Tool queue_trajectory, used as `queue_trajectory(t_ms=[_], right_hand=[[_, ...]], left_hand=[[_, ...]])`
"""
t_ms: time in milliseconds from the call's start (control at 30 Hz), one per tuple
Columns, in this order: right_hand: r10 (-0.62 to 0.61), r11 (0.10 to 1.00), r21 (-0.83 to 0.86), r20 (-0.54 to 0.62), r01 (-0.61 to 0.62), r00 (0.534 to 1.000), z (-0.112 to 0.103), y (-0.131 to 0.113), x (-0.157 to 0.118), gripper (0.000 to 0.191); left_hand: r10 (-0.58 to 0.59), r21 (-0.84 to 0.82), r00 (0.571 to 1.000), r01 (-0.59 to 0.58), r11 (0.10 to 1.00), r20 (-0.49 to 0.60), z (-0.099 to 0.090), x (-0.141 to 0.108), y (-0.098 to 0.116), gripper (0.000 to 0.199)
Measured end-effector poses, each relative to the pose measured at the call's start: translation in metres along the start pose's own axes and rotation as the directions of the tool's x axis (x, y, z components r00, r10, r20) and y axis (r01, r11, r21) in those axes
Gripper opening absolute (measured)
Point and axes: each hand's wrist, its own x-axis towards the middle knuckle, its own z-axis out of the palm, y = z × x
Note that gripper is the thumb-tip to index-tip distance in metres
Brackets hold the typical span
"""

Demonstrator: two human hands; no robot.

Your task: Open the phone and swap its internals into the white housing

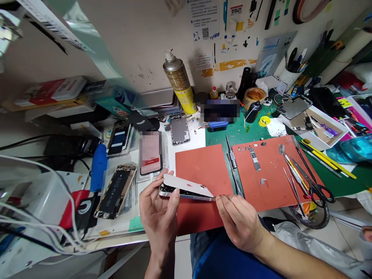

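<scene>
My left hand [161, 211] is wrapped round the left end of a phone [186, 186], its thumb along the near edge. The phone's pale back panel stands apart from the frame at the left end, and dark insides show in the gap. At the phone's right corner, my right hand [240, 221] is closed in a pinch; what is between its fingertips is too small to make out. Beneath both hands lies a red mat [200, 166].
A second red mat [279, 193] bears a circuit board [255, 159], tweezers and scissors [319, 190]. An opened phone [115, 192] lies left. A spray can [180, 81] stands behind. Cables [62, 193] cross the left side. A parts box [318, 126] stands right.
</scene>
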Motion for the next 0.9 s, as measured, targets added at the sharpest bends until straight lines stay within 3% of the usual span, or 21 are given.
queue_trajectory(t_ms=[500,633,767,900], right_hand=[[0.032,0.999,0.005,-0.031,-0.032,0.999,0.011,-0.005,-0.007,0.040],[0.112,0.993,0.038,-0.034,-0.111,0.993,0.007,-0.008,-0.005,0.031],[0.210,0.974,0.068,0.071,-0.215,0.975,-0.003,-0.003,-0.001,0.024],[0.256,0.966,-0.073,0.182,-0.247,0.949,0.000,0.013,0.003,0.035]], left_hand=[[-0.016,0.042,0.999,0.018,0.999,-0.036,-0.001,-0.003,-0.001,0.043],[-0.052,0.000,0.998,0.052,0.999,-0.047,-0.001,-0.004,-0.004,0.043],[-0.126,-0.045,0.990,0.124,0.991,-0.065,0.000,-0.004,-0.008,0.043],[-0.198,-0.094,0.976,0.189,0.977,-0.095,0.000,0.000,-0.011,0.044]])
